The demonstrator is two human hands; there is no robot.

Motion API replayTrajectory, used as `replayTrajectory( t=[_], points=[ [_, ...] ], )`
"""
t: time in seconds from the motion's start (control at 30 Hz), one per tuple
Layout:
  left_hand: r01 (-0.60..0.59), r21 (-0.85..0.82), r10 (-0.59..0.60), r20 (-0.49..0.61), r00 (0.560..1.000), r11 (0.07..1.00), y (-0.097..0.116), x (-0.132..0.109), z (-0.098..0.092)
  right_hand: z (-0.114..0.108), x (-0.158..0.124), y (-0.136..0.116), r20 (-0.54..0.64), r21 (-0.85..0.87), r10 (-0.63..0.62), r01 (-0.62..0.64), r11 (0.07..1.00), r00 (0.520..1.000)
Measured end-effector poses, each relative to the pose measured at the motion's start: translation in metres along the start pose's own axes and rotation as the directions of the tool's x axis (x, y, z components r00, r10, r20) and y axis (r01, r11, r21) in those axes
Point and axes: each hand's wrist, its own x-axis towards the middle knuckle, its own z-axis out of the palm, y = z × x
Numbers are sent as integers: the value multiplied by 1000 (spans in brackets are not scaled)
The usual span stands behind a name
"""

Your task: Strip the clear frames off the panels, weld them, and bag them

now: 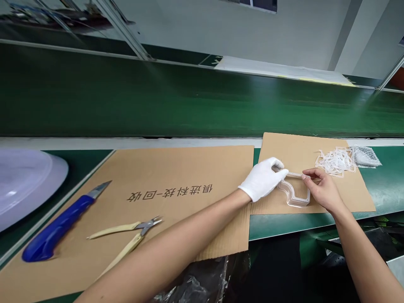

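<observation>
Clear plastic piece (298,202), held near its far corners by the gloved left hand (264,179) and pinching bare right hand (322,190), might slip if 1 grip loosens.

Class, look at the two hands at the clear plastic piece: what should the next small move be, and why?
Perhaps slide the bare right hand down the right side of the clear plastic piece, with the gloved left hand at its upper left: both hands are at its far part, while no fingers are on its near, curved edge.
</observation>
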Motion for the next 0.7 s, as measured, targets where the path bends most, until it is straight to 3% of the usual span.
replayTrajectory(
  t=[0.17, 0.33, 0.53, 0.7],
  points=[
    [-22, -160, 42, 120, 992, 987, -4, 2, -4, 5, 9, -5, 17, 16, 21, -21, 1000, 1000],
    [63, -340, -19, 131, 991, 938, -6, 3, -5, 9, 14, -7, 8, -46, 35, -35, 998, 999],
    [5, -274, 30, 126, 992, 962, -14, 8, 3, 14, 18, -10, 20, 54, 102, -103, 993, 995],
    [-23, -254, 68, 172, 983, 967, -18, 8, 3, 11, 3, -21, 6, -35, 35, -34, 999, 999]
  ],
)
